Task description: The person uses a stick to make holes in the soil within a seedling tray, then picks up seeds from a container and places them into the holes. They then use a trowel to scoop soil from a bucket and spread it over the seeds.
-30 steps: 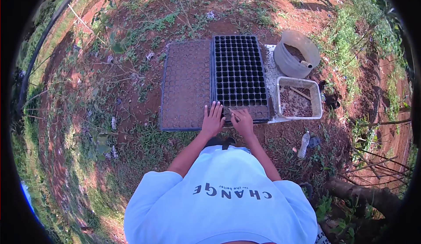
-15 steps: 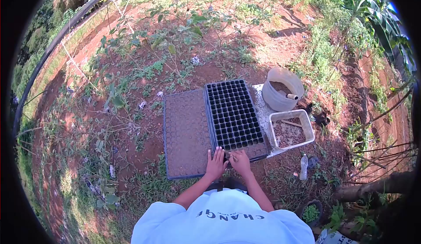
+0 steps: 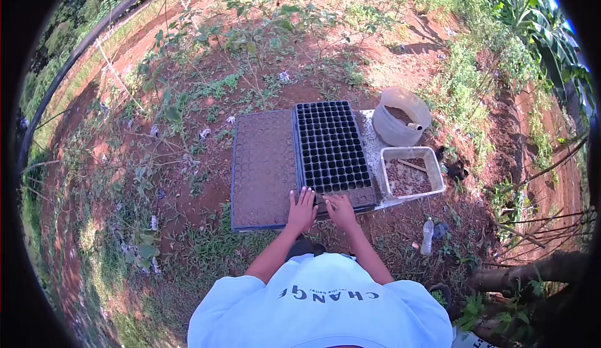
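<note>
A black seedling tray point(image 3: 332, 148) lies in front of me, with rows of open cells and brown soil point(image 3: 354, 196) covering its near end. My left hand point(image 3: 302, 211) rests at the tray's near left corner, fingers stretched out over its edge. Just to the right, my right hand point(image 3: 341, 211) is at the soil-covered near rows, fingers bent and drawn together. Whatever its fingertips may pinch is too small to make out. Beside the black tray on the left lies a second tray point(image 3: 263, 166), its cells covered with soil.
On a speckled white board point(image 3: 370, 136) to the right stand a round translucent tub point(image 3: 400, 132) holding soil and a handled tool, and a rectangular container point(image 3: 413, 191) with reddish bits and a flat stick. A plastic bottle point(image 3: 427, 235) stands nearer me. Plants surround the spot.
The view has shifted, so the trays and hands sit higher in it. Both hands remain at the black tray's near end; the right hand's fingers have shifted slightly over the soil.
</note>
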### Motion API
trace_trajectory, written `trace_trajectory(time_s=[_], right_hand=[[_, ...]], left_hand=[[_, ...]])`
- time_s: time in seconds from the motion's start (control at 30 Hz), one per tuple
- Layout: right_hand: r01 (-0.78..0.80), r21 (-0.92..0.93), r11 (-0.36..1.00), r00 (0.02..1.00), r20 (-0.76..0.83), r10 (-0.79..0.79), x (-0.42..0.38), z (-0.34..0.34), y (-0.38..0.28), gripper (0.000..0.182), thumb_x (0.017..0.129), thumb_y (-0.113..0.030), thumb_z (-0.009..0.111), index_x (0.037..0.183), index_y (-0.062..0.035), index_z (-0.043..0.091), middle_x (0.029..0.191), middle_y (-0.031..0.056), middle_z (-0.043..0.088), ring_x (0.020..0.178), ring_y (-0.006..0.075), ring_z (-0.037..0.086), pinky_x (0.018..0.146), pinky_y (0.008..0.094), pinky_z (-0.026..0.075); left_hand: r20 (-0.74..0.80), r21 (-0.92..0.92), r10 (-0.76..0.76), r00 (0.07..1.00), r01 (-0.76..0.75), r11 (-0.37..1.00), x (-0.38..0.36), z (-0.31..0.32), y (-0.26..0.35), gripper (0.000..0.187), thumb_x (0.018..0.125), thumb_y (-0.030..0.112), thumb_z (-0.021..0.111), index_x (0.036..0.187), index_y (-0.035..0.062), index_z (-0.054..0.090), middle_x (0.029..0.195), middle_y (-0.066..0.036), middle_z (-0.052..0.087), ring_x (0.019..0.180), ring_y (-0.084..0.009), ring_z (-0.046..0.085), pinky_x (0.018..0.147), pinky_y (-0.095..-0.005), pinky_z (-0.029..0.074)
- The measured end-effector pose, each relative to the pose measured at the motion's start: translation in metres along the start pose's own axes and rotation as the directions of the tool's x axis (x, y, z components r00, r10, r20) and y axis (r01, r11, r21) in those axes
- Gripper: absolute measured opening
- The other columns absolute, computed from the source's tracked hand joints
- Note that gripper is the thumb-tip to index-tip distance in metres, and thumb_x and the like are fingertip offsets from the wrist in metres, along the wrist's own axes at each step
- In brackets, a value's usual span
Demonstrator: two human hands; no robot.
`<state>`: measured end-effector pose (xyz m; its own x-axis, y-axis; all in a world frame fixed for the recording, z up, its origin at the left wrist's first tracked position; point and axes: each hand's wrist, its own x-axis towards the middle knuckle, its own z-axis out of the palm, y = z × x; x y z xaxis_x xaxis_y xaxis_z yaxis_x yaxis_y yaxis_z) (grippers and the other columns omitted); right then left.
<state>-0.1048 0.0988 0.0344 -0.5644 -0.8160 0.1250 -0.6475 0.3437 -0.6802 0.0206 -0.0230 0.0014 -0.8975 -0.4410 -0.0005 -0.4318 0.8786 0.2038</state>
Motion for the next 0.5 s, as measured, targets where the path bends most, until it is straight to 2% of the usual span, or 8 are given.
trace_trajectory(time_s=[0.07, 0.13, 0.2, 0.27, 0.33, 0.4, 0.47, 0.5], right_hand=[[-0.022, 0.084, 0.996, 1.0, -0.011, 0.023, -0.001, -0.002, -0.001, 0.023, 0.09, -0.02, 0.06, 0.109, -0.0122, 0.07, 0.11, 0.0116, 0.067, 0.106, 0.0329, 0.056, 0.094, 0.0389, 0.045], [-0.023, 0.06, 0.998, 1.0, 0.021, 0.022, -0.002, -0.006, -0.004, 0.022, 0.09, -0.019, 0.06, 0.109, -0.0116, 0.07, 0.108, 0.0114, 0.068, 0.105, 0.0323, 0.056, 0.093, 0.0386, 0.045], [0.032, 0.067, 0.997, 0.998, -0.047, -0.029, -0.003, -0.004, -0.004, 0.022, 0.091, -0.017, 0.059, 0.109, -0.011, 0.07, 0.107, 0.0117, 0.068, 0.102, 0.0314, 0.056, 0.091, 0.0389, 0.045], [0.02, 0.065, 0.998, 1.0, -0.015, -0.019, -0.004, -0.006, -0.004, 0.022, 0.091, -0.015, 0.059, 0.109, -0.0102, 0.07, 0.107, 0.0113, 0.068, 0.101, 0.0312, 0.056, 0.09, 0.0395, 0.044], [0.079, 0.088, 0.993, 0.993, -0.099, -0.071, -0.007, 0.001, -0.004, 0.022, 0.091, -0.014, 0.058, 0.109, -0.0095, 0.069, 0.108, 0.0104, 0.068, 0.099, 0.0311, 0.057, 0.091, 0.0391, 0.043], [0.063, 0.073, 0.995, 0.992, -0.111, -0.055, -0.012, 0.005, -0.003, 0.023, 0.092, -0.014, 0.058, 0.112, -0.0092, 0.069, 0.11, 0.0098, 0.068, 0.099, 0.0301, 0.059, 0.092, 0.0375, 0.042], [0.075, 0.099, 0.992, 0.99, -0.13, -0.062, -0.014, 0.009, -0.001, 0.024, 0.092, -0.014, 0.058, 0.114, -0.0098, 0.068, 0.11, 0.0104, 0.067, 0.099, 0.0291, 0.059, 0.091, 0.0358, 0.041], [0.075, 0.083, 0.994, 0.989, -0.135, -0.063, -0.015, 0.009, -0.002, 0.024, 0.092, -0.014, 0.059, 0.114, -0.0098, 0.067, 0.109, 0.0103, 0.067, 0.1, 0.0288, 0.059, 0.09, 0.0354, 0.041]], left_hand=[[0.001, 0.021, 0.014, 1.0, -0.014, 1.0, -0.001, -0.001, -0.001, 0.058, 0.098, 0.036, 0.038, 0.146, 0.0041, 0.029, 0.154, -0.01, 0.028, 0.146, -0.0263, 0.017, 0.115, -0.06, 0.003], [0.022, 0.015, 0.006, 1.0, -0.006, 1.0, -0.004, -0.001, -0.002, 0.059, 0.098, 0.036, 0.038, 0.147, 0.005, 0.028, 0.154, -0.009, 0.027, 0.146, -0.0262, 0.016, 0.115, -0.0597, 0.004], [0.036, 0.015, 0.008, 0.999, -0.009, 1.0, -0.001, -0.003, -0.003, 0.06, 0.098, 0.036, 0.038, 0.149, 0.0068, 0.024, 0.156, -0.008, 0.024, 0.146, -0.026, 0.015, 0.115, -0.059, 0.004], [0.05, 0.012, -0.001, 0.999, 0.001, 1.0, -0.001, -0.003, -0.002, 0.061, 0.098, 0.036, 0.039, 0.15, 0.0069, 0.023, 0.156, -0.007, 0.023, 0.146, -0.026, 0.015, 0.115, -0.0587, 0.005], [0.062, 0.002, -0.015, 0.998, 0.015, 1.0, -0.003, -0.001, -0.002, 0.062, 0.098, 0.036, 0.039, 0.15, 0.0067, 0.022, 0.156, -0.008, 0.023, 0.146, -0.0258, 0.015, 0.115, -0.058, 0.005], [0.08, 0.01, -0.014, 0.997, 0.013, 1.0, -0.001, 0.001, -0.003, 0.063, 0.098, 0.037, 0.039, 0.15, 0.007, 0.022, 0.157, -0.008, 0.022, 0.146, -0.0258, 0.014, 0.116, -0.0569, 0.005], [0.0, -0.036, 0.002, 1.0, -0.002, 0.999, 0.0, 0.006, -0.005, 0.062, 0.096, 0.037, 0.043, 0.148, 0.0068, 0.028, 0.154, -0.008, 0.028, 0.145, -0.0253, 0.018, 0.115, -0.0578, 0.007], [-0.02, -0.054, 0.02, 1.0, -0.021, 0.998, 0.0, 0.004, -0.007, 0.063, 0.095, 0.038, 0.044, 0.148, 0.0075, 0.029, 0.153, -0.007, 0.028, 0.145, -0.028, 0.017, 0.116, -0.0574, 0.007]])
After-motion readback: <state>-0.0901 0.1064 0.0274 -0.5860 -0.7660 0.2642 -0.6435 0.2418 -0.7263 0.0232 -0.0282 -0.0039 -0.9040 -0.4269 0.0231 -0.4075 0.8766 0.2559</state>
